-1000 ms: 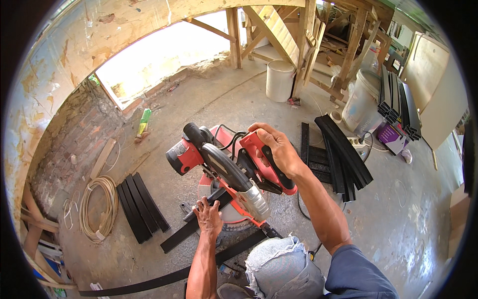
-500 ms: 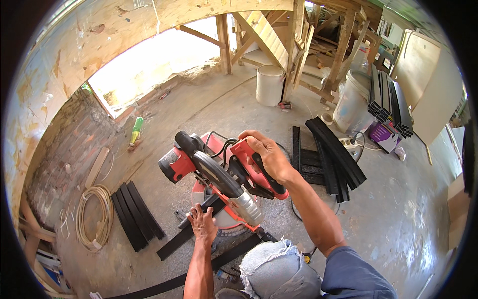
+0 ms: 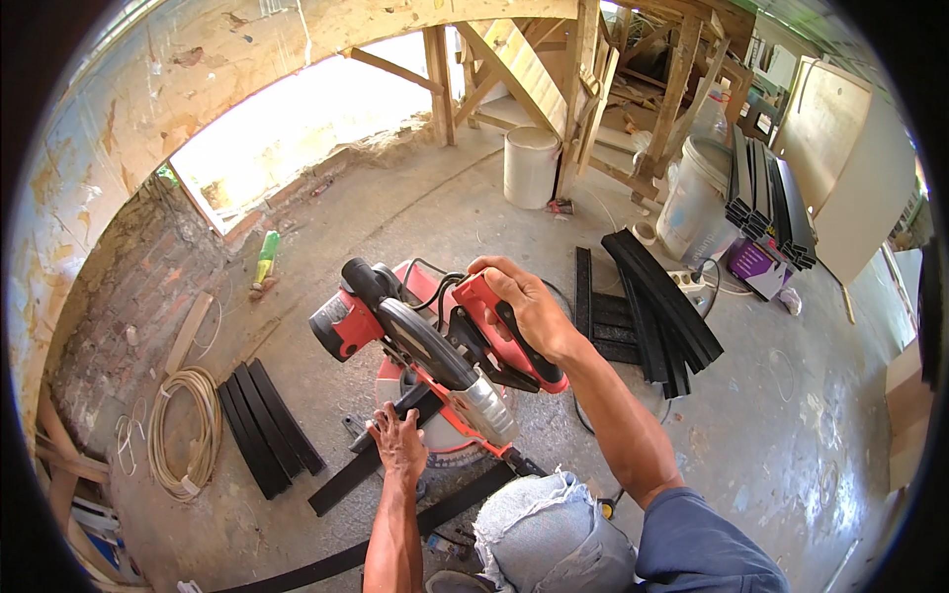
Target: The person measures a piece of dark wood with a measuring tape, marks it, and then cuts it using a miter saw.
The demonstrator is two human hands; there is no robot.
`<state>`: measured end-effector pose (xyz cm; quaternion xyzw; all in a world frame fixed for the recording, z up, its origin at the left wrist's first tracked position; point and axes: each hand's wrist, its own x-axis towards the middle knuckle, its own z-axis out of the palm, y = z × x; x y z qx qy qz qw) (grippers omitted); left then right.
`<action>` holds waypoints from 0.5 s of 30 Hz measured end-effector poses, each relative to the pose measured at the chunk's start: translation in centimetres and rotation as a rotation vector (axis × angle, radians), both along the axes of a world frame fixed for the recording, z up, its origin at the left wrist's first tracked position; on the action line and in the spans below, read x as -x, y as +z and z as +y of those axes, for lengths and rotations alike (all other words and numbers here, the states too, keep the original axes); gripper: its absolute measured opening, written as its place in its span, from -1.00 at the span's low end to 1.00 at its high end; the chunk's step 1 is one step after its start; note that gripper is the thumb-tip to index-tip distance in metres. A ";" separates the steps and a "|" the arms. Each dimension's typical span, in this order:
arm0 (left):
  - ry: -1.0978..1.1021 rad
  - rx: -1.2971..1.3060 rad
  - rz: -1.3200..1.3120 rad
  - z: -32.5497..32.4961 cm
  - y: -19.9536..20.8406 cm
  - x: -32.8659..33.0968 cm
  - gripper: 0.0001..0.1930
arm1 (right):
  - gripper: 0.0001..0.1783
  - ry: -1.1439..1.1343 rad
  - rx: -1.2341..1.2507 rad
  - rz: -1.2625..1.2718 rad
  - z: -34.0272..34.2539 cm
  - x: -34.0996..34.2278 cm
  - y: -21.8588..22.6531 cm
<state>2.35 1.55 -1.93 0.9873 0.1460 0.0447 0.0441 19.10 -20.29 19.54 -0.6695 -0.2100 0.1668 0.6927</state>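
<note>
A red and black miter saw (image 3: 415, 341) stands on the floor in front of me, its head tilted up over the base. My right hand (image 3: 534, 314) is wrapped around the saw's red and black handle (image 3: 494, 331). A black bar (image 3: 346, 481) lies across the saw base, sticking out to the left. My left hand (image 3: 399, 442) holds this bar down beside the fence, fingers spread over it. The silver blade guard (image 3: 486, 407) hangs to the right of that hand; the bar's far end is partly hidden behind the saw.
Several short black pieces (image 3: 265, 425) and a coiled hose (image 3: 188, 435) lie at left. More black bars (image 3: 667, 311) rest at right by a power strip (image 3: 689, 281). A long black strip (image 3: 395, 539) runs near my knee. White buckets (image 3: 534, 173) and wooden supports stand behind.
Both hands keep their places on the saw handle and the bar. The whole view has shifted very slightly; nothing else visibly moved.
</note>
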 end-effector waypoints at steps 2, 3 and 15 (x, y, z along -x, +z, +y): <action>0.000 -0.010 -0.015 -0.1 -0.1 0.1 -0.47 | -0.50 0.002 0.004 -0.001 0.0 0.0 0.0; 0.001 -0.022 -0.034 -0.1 -0.1 0.0 -0.46 | -0.51 0.005 0.006 -0.005 0.0 0.0 0.1; 0.003 0.019 0.000 -0.2 0.4 0.1 -0.47 | -0.52 0.009 0.008 -0.004 0.0 -0.1 -0.1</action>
